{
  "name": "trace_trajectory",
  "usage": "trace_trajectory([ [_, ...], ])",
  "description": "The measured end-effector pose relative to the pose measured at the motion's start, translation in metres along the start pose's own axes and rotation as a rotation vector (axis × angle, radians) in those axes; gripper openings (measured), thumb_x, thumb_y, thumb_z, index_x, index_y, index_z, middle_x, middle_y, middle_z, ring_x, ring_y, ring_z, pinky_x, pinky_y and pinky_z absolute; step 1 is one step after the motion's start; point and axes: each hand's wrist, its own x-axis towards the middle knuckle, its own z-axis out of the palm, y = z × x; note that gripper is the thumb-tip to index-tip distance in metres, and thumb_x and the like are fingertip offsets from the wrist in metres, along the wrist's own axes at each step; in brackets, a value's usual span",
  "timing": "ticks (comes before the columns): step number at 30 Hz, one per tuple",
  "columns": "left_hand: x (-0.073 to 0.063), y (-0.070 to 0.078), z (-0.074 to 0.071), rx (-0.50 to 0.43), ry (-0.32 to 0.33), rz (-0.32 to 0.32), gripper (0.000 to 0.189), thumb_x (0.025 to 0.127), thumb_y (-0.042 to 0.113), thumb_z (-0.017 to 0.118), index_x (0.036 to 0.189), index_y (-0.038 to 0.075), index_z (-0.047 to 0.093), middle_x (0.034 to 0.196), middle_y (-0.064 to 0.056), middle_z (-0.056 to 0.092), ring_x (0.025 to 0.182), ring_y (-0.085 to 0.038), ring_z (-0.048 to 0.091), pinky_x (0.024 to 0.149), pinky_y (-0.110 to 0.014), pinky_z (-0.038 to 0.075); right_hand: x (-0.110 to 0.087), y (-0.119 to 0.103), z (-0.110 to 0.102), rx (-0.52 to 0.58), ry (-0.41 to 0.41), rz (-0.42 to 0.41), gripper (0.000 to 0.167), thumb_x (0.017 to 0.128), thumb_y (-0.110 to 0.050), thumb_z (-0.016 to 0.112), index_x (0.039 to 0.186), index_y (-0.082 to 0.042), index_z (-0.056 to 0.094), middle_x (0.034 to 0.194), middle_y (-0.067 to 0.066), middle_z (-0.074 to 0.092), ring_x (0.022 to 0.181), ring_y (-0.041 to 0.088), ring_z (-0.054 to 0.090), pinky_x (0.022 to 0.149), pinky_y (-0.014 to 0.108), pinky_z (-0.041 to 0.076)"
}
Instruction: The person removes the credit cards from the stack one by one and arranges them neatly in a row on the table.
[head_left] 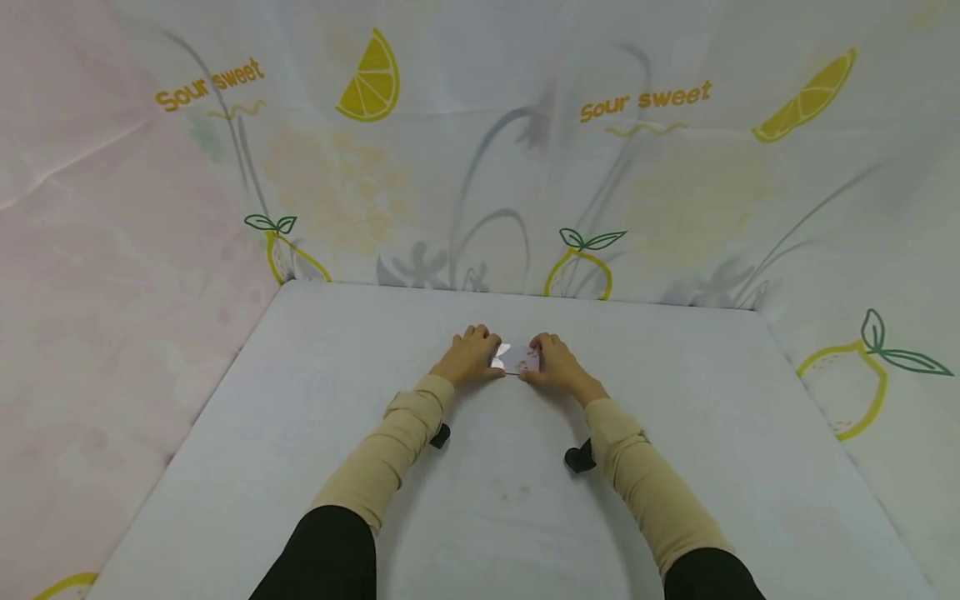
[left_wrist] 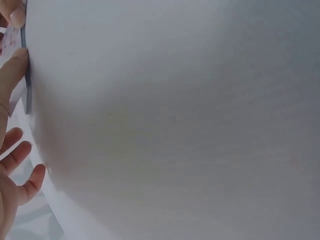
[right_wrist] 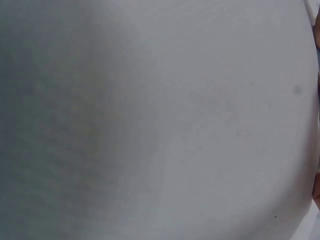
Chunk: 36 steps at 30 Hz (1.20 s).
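Note:
Between the two hands lies a small flat rectangular thing (head_left: pixel 519 359) on the table, pale with pinkish marks and a shiny, light-reflecting left part. My left hand (head_left: pixel 470 357) grips its left end, the thumb at the near edge and fingers at the far side. At its right end my right hand (head_left: pixel 557 364) holds it the same way. In the left wrist view the thin thing (left_wrist: pixel 28 95) shows a dark grey, layered-looking edge under the left thumb (left_wrist: pixel 15 70). Its exact kind cannot be told. Only bits of fingers (right_wrist: pixel 317 190) enter the right wrist view.
The white table (head_left: pixel 517 533) has faint smudges near its front. A wall cloth (head_left: pixel 465 75) with lemon prints and grey plant shapes stands behind it, with a pinkish cloth (head_left: pixel 112 317) along the left. Black wrist pieces (head_left: pixel 580 457) hang below the sleeves.

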Motion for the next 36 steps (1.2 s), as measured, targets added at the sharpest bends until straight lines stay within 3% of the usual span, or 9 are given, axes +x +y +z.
trace_trajectory([
  [7,-0.001,0.002,-0.001,0.002,0.030,0.024,0.056,0.080,0.039,0.074,0.118,0.002,0.057,0.119,-0.018,0.052,0.112,-0.033,0.046,0.083,-0.048,0.044,-0.005,0.003,-0.001,0.034,0.028,-0.010,0.073,0.075,-0.027,0.079,0.130,0.003,0.041,0.121,0.025,0.046,0.111,0.038,0.047,0.096,0.051,0.038],
  [17,-0.003,-0.002,0.001,-0.049,0.109,0.071,0.053,0.073,0.035,0.078,0.109,0.000,0.060,0.112,-0.016,0.054,0.107,-0.031,0.049,0.082,-0.046,0.046,-0.006,0.004,0.001,0.052,0.063,-0.054,0.068,0.073,-0.027,0.081,0.126,0.002,0.049,0.120,0.024,0.048,0.107,0.035,0.050,0.093,0.049,0.041],
  [22,-0.003,-0.005,0.002,-0.027,0.173,0.118,0.052,0.071,0.038,0.079,0.104,0.002,0.063,0.108,-0.013,0.056,0.103,-0.028,0.050,0.081,-0.043,0.046,-0.008,0.003,-0.005,0.059,0.059,-0.072,0.064,0.074,-0.022,0.081,0.124,0.003,0.050,0.118,0.023,0.048,0.102,0.035,0.053,0.090,0.046,0.044],
  [28,-0.002,0.005,-0.005,-0.007,0.247,0.202,0.055,0.064,0.042,0.084,0.099,0.004,0.067,0.103,-0.010,0.059,0.099,-0.027,0.051,0.080,-0.043,0.043,-0.018,0.007,-0.018,0.064,0.061,-0.110,0.059,0.076,-0.018,0.079,0.122,0.005,0.052,0.118,0.023,0.048,0.102,0.038,0.054,0.089,0.045,0.046],
  [31,0.000,0.013,-0.010,0.007,0.235,0.218,0.055,0.063,0.043,0.084,0.100,0.005,0.068,0.105,-0.009,0.061,0.101,-0.026,0.051,0.082,-0.044,0.044,-0.027,0.009,-0.026,0.069,0.068,-0.140,0.056,0.076,-0.016,0.079,0.121,0.006,0.052,0.119,0.024,0.048,0.103,0.038,0.053,0.089,0.046,0.046],
  [36,0.003,0.025,-0.020,-0.016,0.175,0.182,0.055,0.065,0.044,0.083,0.102,0.006,0.069,0.110,-0.009,0.063,0.105,-0.027,0.050,0.086,-0.046,0.043,-0.038,0.012,-0.035,0.063,0.088,-0.193,0.054,0.077,-0.016,0.078,0.120,0.006,0.053,0.118,0.024,0.048,0.102,0.037,0.052,0.088,0.047,0.046],
])
